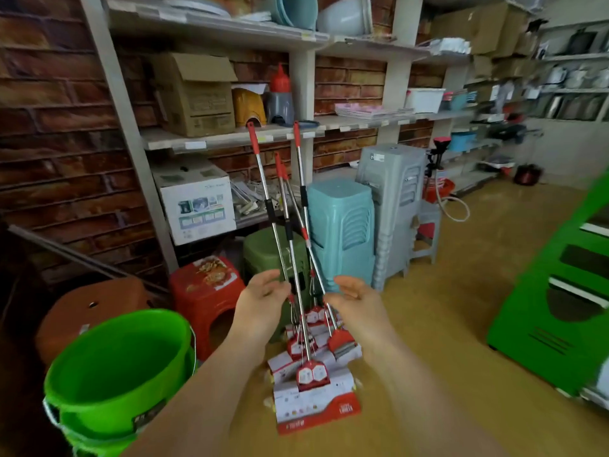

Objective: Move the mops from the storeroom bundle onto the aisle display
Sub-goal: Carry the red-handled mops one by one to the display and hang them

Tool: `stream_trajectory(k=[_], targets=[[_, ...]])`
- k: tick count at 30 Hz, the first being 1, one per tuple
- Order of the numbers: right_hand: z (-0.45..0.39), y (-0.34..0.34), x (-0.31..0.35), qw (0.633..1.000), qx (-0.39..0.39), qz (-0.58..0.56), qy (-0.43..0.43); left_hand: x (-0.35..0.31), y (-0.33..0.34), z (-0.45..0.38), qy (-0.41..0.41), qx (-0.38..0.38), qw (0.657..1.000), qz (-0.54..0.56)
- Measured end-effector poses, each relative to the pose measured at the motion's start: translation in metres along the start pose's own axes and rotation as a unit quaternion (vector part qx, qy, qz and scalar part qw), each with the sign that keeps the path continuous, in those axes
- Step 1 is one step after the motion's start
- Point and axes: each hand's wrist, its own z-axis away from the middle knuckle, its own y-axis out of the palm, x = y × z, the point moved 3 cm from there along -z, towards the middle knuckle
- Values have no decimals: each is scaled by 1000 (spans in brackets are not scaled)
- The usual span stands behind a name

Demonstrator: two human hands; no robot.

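While both my hands hang open, the mops (298,258) stand between them, poles leaning up and away toward the shelves (230,136), heads on the floor. Left hand (260,300) seems nearest a pole; right hand (354,296) sits just beside.

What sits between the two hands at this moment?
In the head view, the metal poles of the mops stand between the left hand and right hand. Both hands are open beside them; whether either touches a pole is unclear.
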Motion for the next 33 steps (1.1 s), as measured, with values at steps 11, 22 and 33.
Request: stream_trajectory(k=[11,22,33], targets=[[-218,76,31,1000,13,-17,17,-19,6,-228,-3,3,1000,3],[-386,75,45,999,-6,-26,31,-50,62,-410,3,17,1000,-10],[-518,73,46,998,40,-46,25,-70,110,-515,22,-19,998,-54]])
